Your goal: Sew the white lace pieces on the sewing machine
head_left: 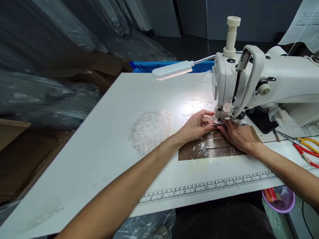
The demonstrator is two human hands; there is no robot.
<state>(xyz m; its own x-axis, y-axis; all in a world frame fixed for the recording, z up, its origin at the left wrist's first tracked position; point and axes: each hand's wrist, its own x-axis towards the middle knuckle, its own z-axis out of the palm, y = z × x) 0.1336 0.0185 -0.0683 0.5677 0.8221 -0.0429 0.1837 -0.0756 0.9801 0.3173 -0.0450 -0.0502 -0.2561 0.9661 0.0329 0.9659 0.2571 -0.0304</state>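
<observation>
Both hands meet under the needle of the sewing machine [249,79]: the left hand [196,126] pinches a small dark piece [219,125] at its fingertips, and the right hand [238,134] lies flat at 3 o'clock of it, pressing it steady. The lamp [173,69] lights that spot, and a lace heap [151,129] waits on the worktop [99,149] at 9 o'clock.

Only readable stuff is the ruler strip [211,189] along the table edge, numbered roughly 5–17. The paper sheet [305,25] top right is too small to read.
</observation>
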